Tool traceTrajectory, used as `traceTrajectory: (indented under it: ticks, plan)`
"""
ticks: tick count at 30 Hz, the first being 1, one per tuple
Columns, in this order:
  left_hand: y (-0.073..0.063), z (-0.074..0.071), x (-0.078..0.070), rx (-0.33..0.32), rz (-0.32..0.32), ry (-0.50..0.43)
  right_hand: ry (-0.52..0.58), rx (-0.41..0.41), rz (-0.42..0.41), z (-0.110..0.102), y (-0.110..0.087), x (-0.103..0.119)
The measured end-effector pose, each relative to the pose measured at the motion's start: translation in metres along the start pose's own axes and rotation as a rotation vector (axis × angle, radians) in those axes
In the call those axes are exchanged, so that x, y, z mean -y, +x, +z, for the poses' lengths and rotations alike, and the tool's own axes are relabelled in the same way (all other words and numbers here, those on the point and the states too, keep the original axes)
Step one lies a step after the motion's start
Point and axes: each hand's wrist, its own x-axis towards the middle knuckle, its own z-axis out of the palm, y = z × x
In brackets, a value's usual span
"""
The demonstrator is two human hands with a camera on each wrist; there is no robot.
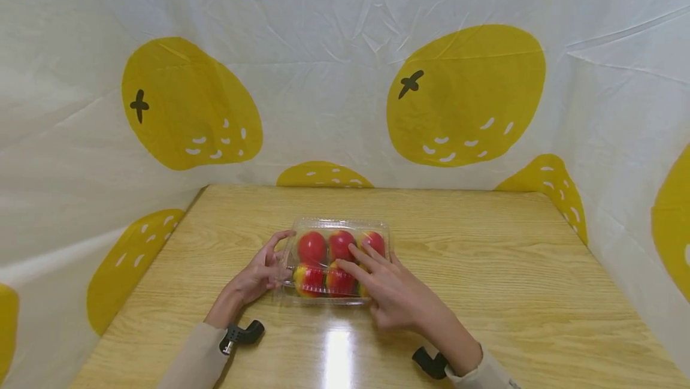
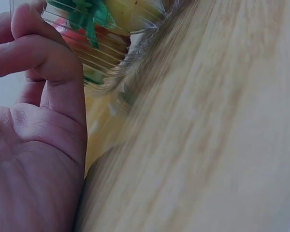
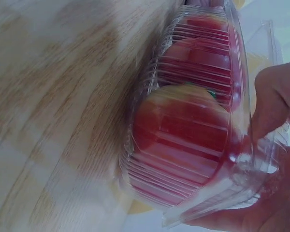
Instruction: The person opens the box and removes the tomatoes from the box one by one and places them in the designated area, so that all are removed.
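Note:
A clear plastic clamshell box lies on the table with several round red-and-yellow fruits in two rows. My left hand grips its left end, thumb and fingers bent at the edge. Green leaf-like pieces show through the ribbed plastic in the left wrist view. Across the right part of the lid rests my right hand, its fingers stretched out and spread over the fruits. In the right wrist view, part of that hand is at the rim, above the ribbed side wall.
The wooden table runs back to a white cloth printed with yellow fruit shapes, which also hangs at both sides. Black wrist mounts sit on both forearms. A light reflection lies in front of the box.

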Motion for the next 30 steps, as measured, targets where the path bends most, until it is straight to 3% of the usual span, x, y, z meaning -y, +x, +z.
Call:
traceTrajectory:
  ticks: [7,14,22,30]
  plan:
    - [0.001,-0.001,0.001,0.047,0.017,-0.040,0.020,0.026,-0.032,-0.001,-0.002,-0.003]
    - [0.001,0.000,0.001,0.022,0.012,-0.023,0.010,0.070,-0.016,-0.003,-0.001,-0.001]
    - [0.003,-0.002,0.001,0.022,0.028,-0.021,0.048,0.017,-0.054,-0.013,0.000,-0.005]
    - [0.000,-0.001,0.000,-0.029,-0.007,-0.017,0.066,0.017,-0.040,-0.018,0.000,-0.005]
